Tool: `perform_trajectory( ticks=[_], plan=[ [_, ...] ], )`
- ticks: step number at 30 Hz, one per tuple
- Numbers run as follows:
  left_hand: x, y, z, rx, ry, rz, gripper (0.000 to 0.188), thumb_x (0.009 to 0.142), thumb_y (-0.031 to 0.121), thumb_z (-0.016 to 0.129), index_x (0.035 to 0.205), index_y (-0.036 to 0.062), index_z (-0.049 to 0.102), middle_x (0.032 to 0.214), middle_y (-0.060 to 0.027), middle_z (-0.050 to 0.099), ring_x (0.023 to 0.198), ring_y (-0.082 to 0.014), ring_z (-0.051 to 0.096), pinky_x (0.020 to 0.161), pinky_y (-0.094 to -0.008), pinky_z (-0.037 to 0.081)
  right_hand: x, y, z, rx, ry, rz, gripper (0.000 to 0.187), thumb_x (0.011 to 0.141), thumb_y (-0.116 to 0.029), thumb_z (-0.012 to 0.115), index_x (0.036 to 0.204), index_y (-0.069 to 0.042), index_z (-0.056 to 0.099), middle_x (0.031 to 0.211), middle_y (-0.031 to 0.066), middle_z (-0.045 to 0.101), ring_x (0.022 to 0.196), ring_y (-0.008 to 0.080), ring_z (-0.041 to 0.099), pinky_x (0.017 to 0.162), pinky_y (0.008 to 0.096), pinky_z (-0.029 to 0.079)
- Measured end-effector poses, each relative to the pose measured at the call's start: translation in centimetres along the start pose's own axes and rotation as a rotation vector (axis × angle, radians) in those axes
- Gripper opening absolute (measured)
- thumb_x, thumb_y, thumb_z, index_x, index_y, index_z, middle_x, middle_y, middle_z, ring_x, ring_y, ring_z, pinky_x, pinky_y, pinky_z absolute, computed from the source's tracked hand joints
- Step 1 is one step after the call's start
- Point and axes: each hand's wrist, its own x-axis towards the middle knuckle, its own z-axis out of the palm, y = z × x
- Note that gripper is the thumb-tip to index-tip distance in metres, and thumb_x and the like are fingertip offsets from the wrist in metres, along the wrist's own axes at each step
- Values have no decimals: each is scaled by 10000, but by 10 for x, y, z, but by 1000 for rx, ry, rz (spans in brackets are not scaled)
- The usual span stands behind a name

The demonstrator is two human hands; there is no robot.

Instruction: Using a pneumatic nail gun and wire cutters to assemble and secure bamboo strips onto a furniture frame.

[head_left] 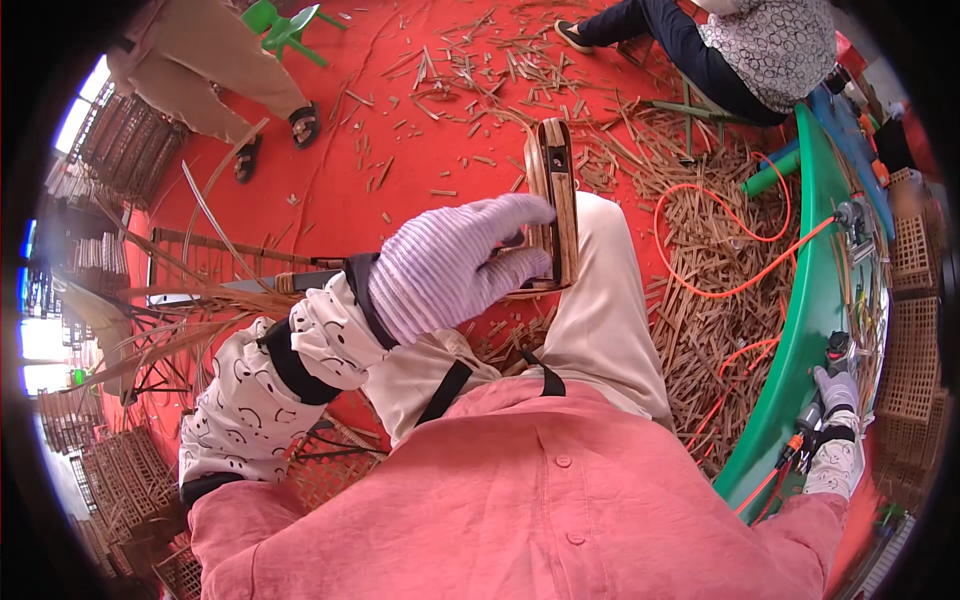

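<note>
Where behind fingers (515, 214), wooden frame (566, 222) invisible

Red floor (345, 220) littered with brown strips (435, 70)

At upper left, a standing person in tan trousers (215, 60) and dark sandals (305, 125) is cut off by the top edge; just beside them is a small green chair (290, 30). At upper right, a second person sits low, wearing a patterned top (775, 50), navy trousers (665, 40) and a dark shoe (573, 37). Below them spreads a dense heap of brown scraps (700, 330), crossed by a looping orange hose (675, 275). A green tube (770, 175) lies near the green table (812, 300) curving down the right. Brown lattice baskets (910, 345) stand beyond it, and more stacked baskets (125, 150) line the left edge.
</note>
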Motion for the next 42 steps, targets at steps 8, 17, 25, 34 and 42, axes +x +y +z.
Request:
perform_trajectory(
  ticks=[8, 17, 25, 34, 42],
  plan=[
    [-2, 2, -4, 259, -156, 124, 251, 828, 185, 600, 1051, 77, 561, 791, -102, 607, 592, -245, 620, 515, -309, 499, -24, -67, -37, 108, 467, -292, 481, 775, -381, 568, 1123, -51, 526, 1031, 197, 597, 924, 346, 589, 795, 411, 458],
    [3, -1, 12, -240, -26, -63, 132, 791, 95, 633, 909, 65, 581, 762, -64, 590, 609, -163, 592, 562, -253, 487, -185, -249, -105, 1171, 83, -1261, 429, 805, -170, 638, 1175, -6, 497, 1082, 113, 583, 943, 167, 583, 838, 282, 457],
    [0, 11, 8, -701, 58, -467, 99, 804, -24, 571, 900, -32, 588, 796, -38, 602, 759, -89, 579, 691, -241, 498, -240, -290, -132, 1191, 297, -1680, 442, 740, -11, 589, 1172, -61, 509, 1069, 143, 555, 801, 225, 610, 720, 309, 510],
    [-4, 7, 0, 15, -118, 32, 280, 715, 214, 696, 889, 11, 612, 813, -130, 590, 772, -312, 595, 684, -343, 498, -254, -291, -103, 1426, 73, -1692, 579, 714, 13, 573, 1261, -23, 390, 1107, 177, 514, 922, 283, 572, 824, 347, 474],
    [20, -4, -7, -114, -418, -217, 306, 735, 183, 703, 946, 2, 575, 731, -132, 594, 643, -194, 585, 603, -304, 470, -263, -314, -56, 1218, 247, -1582, 711, 655, -97, 696, 1275, -29, 354, 1108, 216, 521, 990, 384, 534, 828, 384, 465]
  ],
)
